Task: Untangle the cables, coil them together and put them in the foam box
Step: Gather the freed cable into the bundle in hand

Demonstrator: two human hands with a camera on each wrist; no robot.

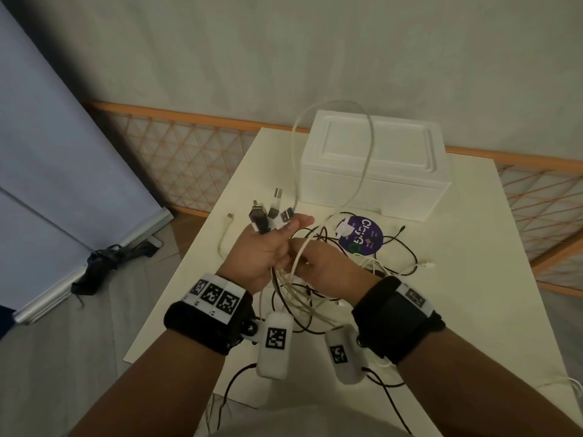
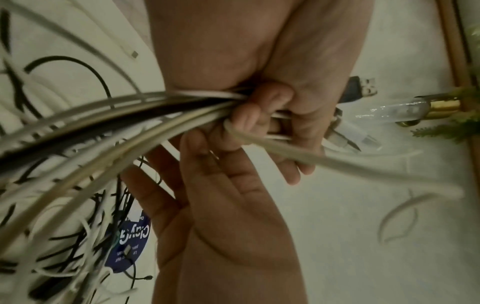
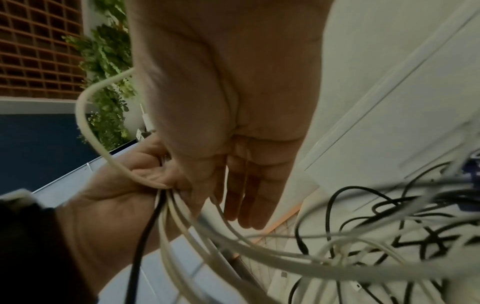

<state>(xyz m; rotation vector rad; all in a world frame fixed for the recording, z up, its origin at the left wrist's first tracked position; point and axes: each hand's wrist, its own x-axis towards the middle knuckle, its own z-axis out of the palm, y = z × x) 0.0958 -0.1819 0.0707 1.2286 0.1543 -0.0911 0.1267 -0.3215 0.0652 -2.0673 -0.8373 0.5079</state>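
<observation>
The left hand (image 1: pixel 262 250) is closed in a fist around a bundle of white and black cables (image 1: pixel 293 291), gripping them just below their plugs (image 1: pixel 268 212), which stick up out of the top of the fist. The right hand (image 1: pixel 328 263) is pressed against the left from the right side. Its fingers (image 3: pixel 246 195) lie straight and together, and its thumb side touches the white strands where they leave the fist; whether it pinches one cannot be told. Both hands are raised above the near middle of a white table (image 1: pixel 473 310), wrists close together, forearms coming in from the near edge.

One white cable (image 1: pixel 366 146) arcs high from the hands, crossing in front of the foam box (image 1: pixel 375 165), which sits closed at the far end of the table. The remaining cable lengths hang below the hands and trail right into a loose tangle (image 1: pixel 388 257) on the table, partly covering a round purple sticker (image 1: pixel 362 236). A short white cable (image 1: pixel 225 231) lies alone to the left. A trellis fence (image 1: pixel 176 156) runs beyond the table.
</observation>
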